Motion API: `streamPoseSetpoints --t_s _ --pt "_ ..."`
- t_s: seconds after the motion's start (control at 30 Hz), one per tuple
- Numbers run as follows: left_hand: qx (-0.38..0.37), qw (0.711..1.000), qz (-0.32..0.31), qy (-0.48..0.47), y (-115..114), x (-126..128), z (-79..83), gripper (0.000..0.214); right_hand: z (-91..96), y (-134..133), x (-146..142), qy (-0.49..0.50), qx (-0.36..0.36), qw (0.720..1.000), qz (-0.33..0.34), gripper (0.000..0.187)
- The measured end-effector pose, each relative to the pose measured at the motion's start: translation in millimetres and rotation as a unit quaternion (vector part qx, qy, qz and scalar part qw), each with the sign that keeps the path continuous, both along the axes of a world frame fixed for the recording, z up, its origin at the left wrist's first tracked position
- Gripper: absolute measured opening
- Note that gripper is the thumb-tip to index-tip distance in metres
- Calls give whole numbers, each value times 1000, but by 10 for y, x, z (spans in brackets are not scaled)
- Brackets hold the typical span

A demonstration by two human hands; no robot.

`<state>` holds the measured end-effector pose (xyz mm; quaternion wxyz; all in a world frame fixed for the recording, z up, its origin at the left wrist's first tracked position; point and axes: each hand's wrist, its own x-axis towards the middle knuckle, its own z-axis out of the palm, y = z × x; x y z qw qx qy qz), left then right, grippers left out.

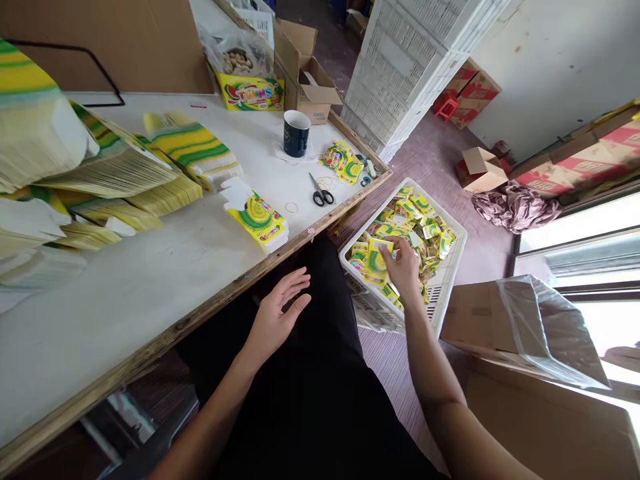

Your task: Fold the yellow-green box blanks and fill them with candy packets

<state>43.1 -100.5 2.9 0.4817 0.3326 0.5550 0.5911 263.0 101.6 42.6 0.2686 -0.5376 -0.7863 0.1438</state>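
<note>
My right hand [403, 267] pinches a flat yellow-and-green packet [376, 260] by its edge. It is over a white plastic crate [453, 287] heaped with similar packets [435, 233]. My left hand [283, 307] hangs above my lap, fingers stretched and thumb apart, holding nothing. Nearest to it, by the table's front edge, lies a stack of yellow-and-green cartons [260, 220] with white flaps raised at one end. Scissors [323, 195] with black handles rest behind that stack. A small pile of yellow packets [343, 162] sits near the table corner.
Rows of flat printed cartons [115, 167] cover the left of the white table [150, 287]. A dark mug [297, 137], a printed display box [253, 92] and an open cardboard box [315, 93] stand farther back. Stacked white crates [400, 60] rise beyond. A plastic-lined carton [520, 320] stands right.
</note>
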Motion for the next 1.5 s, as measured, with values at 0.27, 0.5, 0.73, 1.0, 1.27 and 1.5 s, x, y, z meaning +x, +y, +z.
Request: streamPoseSetpoints --t_s 0.27,0.5,0.73,1.0,1.27,1.5 --pt "-33 999 -24 -5 13 61 -91 62 -454 836 200 -352 -26 935 -16 50" --pt "-45 999 -18 7 -32 -52 -148 60 -898 908 547 -393 -86 915 -9 45" --pt "-39 999 -18 1 -11 -106 -174 58 -964 653 1387 -342 -103 927 -112 56" --pt "-10 999 28 30 -53 -201 -84 49 -1125 309 1748 -223 -63 965 -122 57" --pt "98 951 175 235 31 -451 54 27 -1203 165 1733 -118 15 968 -222 67" --pt "102 851 146 494 428 -790 -169 72 -1091 65 1310 -37 50 978 -198 69"
